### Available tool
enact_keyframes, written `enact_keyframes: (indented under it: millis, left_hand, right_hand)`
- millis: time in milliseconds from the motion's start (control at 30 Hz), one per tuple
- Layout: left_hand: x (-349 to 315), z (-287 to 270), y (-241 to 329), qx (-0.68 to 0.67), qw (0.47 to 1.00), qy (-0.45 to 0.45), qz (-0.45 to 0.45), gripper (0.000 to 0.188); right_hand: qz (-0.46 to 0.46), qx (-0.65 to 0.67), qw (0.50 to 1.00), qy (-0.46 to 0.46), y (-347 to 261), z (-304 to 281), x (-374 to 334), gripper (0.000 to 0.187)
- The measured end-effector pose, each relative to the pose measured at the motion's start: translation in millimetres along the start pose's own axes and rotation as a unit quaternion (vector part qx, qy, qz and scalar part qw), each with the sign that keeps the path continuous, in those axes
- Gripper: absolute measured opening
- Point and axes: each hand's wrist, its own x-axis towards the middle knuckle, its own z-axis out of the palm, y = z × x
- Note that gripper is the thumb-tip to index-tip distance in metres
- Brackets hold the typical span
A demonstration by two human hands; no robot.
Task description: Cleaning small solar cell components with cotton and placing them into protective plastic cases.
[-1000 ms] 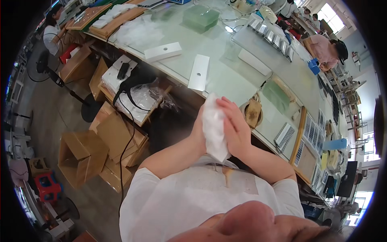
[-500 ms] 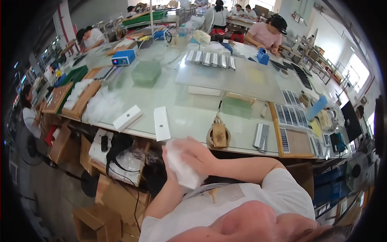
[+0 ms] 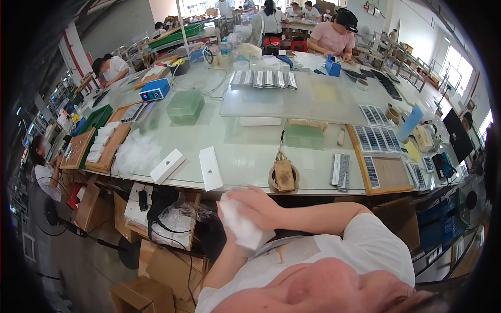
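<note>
Close to my chest, just off the table's near edge, I hold a white box-shaped piece (image 3: pixel 244 229) between both hands. It has angular edges at its lower end, and its upper part looks soft and hazy, like a thin white wrap. My left hand (image 3: pixel 228 239) is closed around its left side, the fingers mostly hidden behind it. From the other side my right hand (image 3: pixel 257 207) presses over its top, fingers bent round it. On the table beyond lie two white boxes, one tilted (image 3: pixel 167 166) and one nearly lengthwise (image 3: pixel 210 168), each with a small round hole.
A fluffy white heap (image 3: pixel 136 154) lies left on the glass-topped table (image 3: pixel 245 151). A brown wooden block (image 3: pixel 284 175) rests in a round holder. Silver strips (image 3: pixel 340 171) and a wood-framed tray of small dark panels (image 3: pixel 373 175) are at right. Other people work farther off.
My view has shifted a little, so the table sits slightly differently. Both hands stay on the white piece, and my right hand has slid slightly over it.
</note>
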Motion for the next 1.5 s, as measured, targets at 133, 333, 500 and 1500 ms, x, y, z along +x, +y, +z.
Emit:
enact_keyframes:
  millis: [133, 333, 500, 1500]
  left_hand:
    - [-7, -34, -15, 0.148, 0.973, 0.173, 0.029, 0.067]
    - [-6, 3, -5, -0.018, 1.0, 0.023, 0.0, 0.072]
    - [1, -32, -6, -0.088, 0.995, -0.001, -0.042, 0.071]
    - [-1, -70, -25, 0.035, 0.995, -0.085, 0.046, 0.057]
  right_hand:
    - [0.288, 0.345, 0.889, 0.081, -15, 9, 0, 0.055]
    - [-0.066, -0.17, 0.983, 0.002, -9, -3, -18, 0.071]
    - [-0.057, -0.116, 0.991, 0.026, 9, 15, -30, 0.061]
    - [-0.036, -0.056, 0.989, -0.134, -17, -19, -6, 0.05]
